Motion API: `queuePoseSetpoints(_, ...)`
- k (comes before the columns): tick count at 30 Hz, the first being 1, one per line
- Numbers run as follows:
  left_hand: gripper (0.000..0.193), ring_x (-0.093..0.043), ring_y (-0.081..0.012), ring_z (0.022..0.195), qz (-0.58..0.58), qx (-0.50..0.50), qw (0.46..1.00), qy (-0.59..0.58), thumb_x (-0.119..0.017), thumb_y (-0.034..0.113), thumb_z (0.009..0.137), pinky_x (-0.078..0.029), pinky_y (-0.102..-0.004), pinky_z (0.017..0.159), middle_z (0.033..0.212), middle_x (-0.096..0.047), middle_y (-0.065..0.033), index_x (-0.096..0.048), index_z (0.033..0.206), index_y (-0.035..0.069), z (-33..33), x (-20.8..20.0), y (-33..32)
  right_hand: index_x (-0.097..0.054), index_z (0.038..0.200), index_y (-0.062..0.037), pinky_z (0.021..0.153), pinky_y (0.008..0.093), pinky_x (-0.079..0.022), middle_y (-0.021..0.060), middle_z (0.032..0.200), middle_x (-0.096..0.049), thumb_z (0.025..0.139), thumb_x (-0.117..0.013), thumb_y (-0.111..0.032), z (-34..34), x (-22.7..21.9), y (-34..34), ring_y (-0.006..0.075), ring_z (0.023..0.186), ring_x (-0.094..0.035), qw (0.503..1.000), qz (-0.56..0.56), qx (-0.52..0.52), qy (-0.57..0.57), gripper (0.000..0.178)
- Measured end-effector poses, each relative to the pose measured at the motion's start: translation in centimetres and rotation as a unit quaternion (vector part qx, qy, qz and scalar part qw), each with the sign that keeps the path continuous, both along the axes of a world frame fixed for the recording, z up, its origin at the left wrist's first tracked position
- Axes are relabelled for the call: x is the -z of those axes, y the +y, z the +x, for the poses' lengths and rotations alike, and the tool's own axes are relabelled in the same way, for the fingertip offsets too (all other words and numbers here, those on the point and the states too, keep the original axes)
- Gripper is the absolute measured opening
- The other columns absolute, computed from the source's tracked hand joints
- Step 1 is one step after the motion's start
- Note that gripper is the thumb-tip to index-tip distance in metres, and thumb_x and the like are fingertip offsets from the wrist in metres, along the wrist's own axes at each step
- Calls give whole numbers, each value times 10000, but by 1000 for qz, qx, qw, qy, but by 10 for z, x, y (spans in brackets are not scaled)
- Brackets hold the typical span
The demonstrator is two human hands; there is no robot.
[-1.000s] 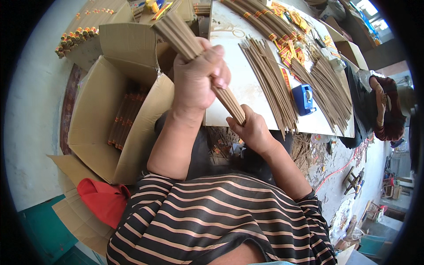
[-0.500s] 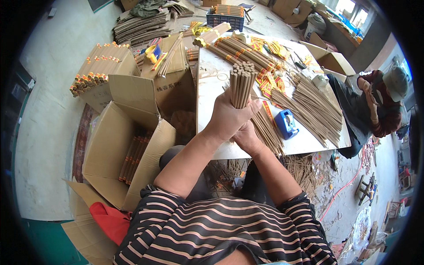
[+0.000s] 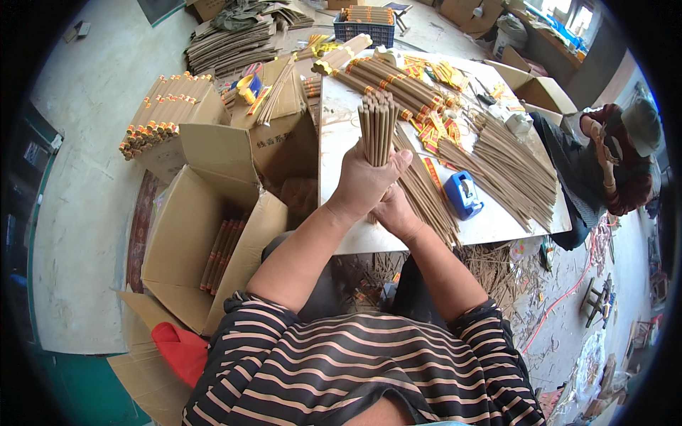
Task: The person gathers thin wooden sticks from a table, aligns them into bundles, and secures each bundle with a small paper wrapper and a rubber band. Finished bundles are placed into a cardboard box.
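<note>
The left hand (image 3: pixel 366 181) clenches a bundle of brown sticks (image 3: pixel 377 128), held upright above the near edge of the white table (image 3: pixel 337 121). The right hand (image 3: pixel 393 211) lies just below and behind the left, closed around the lower end of the same bundle. To the right, loose sticks (image 3: pixel 511 167) lie fanned across the table, with a blue tape dispenser (image 3: pixel 462 194) beside them. Wrapped bundles (image 3: pixel 398 82) lie at the far end. An open cardboard box (image 3: pixel 206 241) on the floor at left contains packed bundles. A seated person (image 3: pixel 611 153) occupies the table's right side.
</note>
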State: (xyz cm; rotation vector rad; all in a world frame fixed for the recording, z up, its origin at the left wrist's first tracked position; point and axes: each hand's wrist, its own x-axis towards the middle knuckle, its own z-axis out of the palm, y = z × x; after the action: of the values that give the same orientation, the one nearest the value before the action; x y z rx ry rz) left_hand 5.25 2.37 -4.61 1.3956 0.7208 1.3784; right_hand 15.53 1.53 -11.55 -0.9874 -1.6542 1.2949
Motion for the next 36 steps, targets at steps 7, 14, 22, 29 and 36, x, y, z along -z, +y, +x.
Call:
queuePoseSetpoints(7, 231, -454, -102, 430, -141, 141, 962, -188, -707, 137, 784, -384, -249, 413, 544, -445, 3, -480, 780, 94, -20, -27, -14, -562, 832, -54, 407, 213, -358, -18, 554, -475, 808, -694, -249, -10, -40, -46, 63, 451, -425, 988, -141, -9, 61, 236)
queuePoseSetpoints(14, 292, -432, -102, 460, -153, 229, 929, -249, -567, 299, 890, -359, -239, 443, 550, -451, 11, -500, 688, 99, -47, -44, -2, -460, 738, -67, 341, 221, -319, -5, 483, -410, 825, -647, -100, -2, -45, -80, 91, 356, -398, 923, -309, -143, 181, 209)
queuePoseSetpoints(22, 265, -417, -96, 449, -121, 352, 876, -306, -520, 277, 919, -338, -237, 421, 541, -416, 12, -508, 731, 91, -47, -43, 1, -451, 752, -74, 338, 213, -317, -7, 505, -414, 819, -643, -76, 6, -44, -92, 73, 366, -373, 878, -355, -207, 244, 203)
queuePoseSetpoints(29, 232, -471, -108, 435, -72, 72, 975, -199, -651, 151, 813, -398, -251, 419, 532, -470, -5, -473, 671, 106, -28, -58, -26, -526, 784, -8, 496, 291, -425, 41, 574, -518, 835, -621, -185, -7, -47, -78, 107, 523, -488, 998, -44, 40, -39, 207)
queuePoseSetpoints(36, 237, -453, -54, 450, 14, -22, 991, -128, -670, 49, 793, -386, -204, 426, 543, -473, 18, -472, 666, 72, -3, -24, -35, -539, 953, -41, 697, 384, -479, 185, 788, -622, 791, -644, -200, -16, -11, -33, 352, 751, -611, 982, 120, 141, -41, 250)
